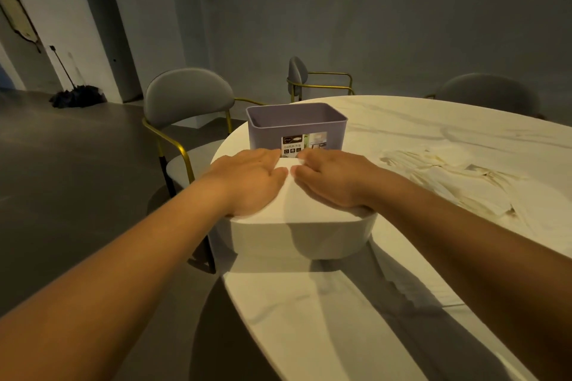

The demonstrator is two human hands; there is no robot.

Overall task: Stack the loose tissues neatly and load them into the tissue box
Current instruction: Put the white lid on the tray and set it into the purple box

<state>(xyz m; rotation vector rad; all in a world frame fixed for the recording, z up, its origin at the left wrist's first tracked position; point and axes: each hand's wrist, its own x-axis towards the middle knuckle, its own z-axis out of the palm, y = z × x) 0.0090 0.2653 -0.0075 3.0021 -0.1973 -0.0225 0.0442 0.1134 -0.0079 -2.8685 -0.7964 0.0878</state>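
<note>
Forearms lead to the left hand (247,179) and right hand (337,182), both pressed flat with straight fingers on a white stack (297,238); the open tissue box (266,136) stands just beyond the fingertips, and loose tissues (458,182) lie nearer the right hand.

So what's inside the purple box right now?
Of the purple box, only the bare inner back wall shows; nothing rises above the rim. Its front wall hides the bottom, so contents are unknown.
</note>
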